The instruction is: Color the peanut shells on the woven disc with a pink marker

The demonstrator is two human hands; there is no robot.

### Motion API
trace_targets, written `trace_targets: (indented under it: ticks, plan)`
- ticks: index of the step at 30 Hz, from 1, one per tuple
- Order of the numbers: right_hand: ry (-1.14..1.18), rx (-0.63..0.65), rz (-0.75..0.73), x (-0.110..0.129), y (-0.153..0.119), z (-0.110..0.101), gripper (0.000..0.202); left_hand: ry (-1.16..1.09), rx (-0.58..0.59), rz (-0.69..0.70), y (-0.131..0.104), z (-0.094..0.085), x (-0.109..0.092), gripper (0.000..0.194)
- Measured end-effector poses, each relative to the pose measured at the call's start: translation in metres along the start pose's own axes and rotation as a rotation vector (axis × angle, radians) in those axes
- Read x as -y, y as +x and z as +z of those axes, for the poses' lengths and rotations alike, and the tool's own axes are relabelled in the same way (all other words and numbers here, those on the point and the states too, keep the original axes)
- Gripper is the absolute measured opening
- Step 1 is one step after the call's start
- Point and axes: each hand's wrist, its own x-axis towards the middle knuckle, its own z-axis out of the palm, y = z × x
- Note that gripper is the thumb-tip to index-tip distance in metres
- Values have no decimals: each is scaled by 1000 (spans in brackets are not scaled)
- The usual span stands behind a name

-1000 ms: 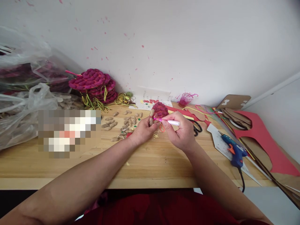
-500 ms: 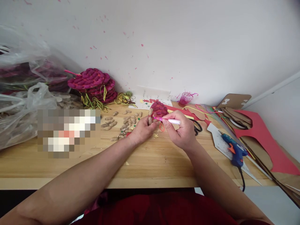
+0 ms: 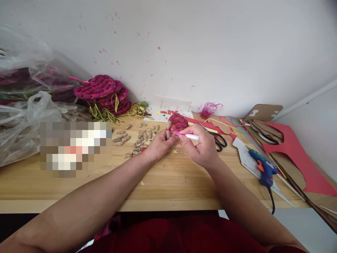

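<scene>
My left hand (image 3: pixel 162 144) grips the lower left edge of a peanut-covered craft piece (image 3: pixel 178 121). Most of its peanuts are dark magenta, while a few at the left edge are plain tan. In my right hand (image 3: pixel 200 146) is a marker (image 3: pixel 191 136) with a white barrel and a pink tip end. That tip touches or nearly touches the lower left part of the piece; I cannot tell exactly. An orange loop of cord hangs below the piece, partly hidden by my right fingers. Loose peanuts (image 3: pixel 123 136) lie to the left of my left hand.
Black-handled scissors (image 3: pixel 221 141) and a blue glue gun (image 3: pixel 263 168) lie at right, beside red cut card (image 3: pixel 295 151). A pink-stained cup (image 3: pixel 207 110) stands by the wall. Stacked magenta peanut discs (image 3: pixel 102 89) and plastic bags (image 3: pixel 23 133) fill the left.
My right hand and the marker have shifted slightly left along the piece. My left hand keeps its hold, and the whole view has moved a little.
</scene>
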Motion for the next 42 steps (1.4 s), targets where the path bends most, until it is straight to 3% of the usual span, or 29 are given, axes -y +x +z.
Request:
trace_targets:
  ticks: [15,22,29,34,42]
  plan:
    - [-33,-18,23,-4,0,-1,3,-224,10,-76,-2,7,-9,55]
    - [0,-42,46,0,1,-3,3,-37,-1,6,-2,2,-2,45]
    - [-59,-30,3,5,1,-5,3,292,-89,111,-2,-2,-4,29]
    - [-97,-48,-30,5,1,-5,4,353,-111,121,-2,-1,-8,22]
    - [-104,-46,-32,7,1,-4,4,402,-137,152,-2,0,-10,27]
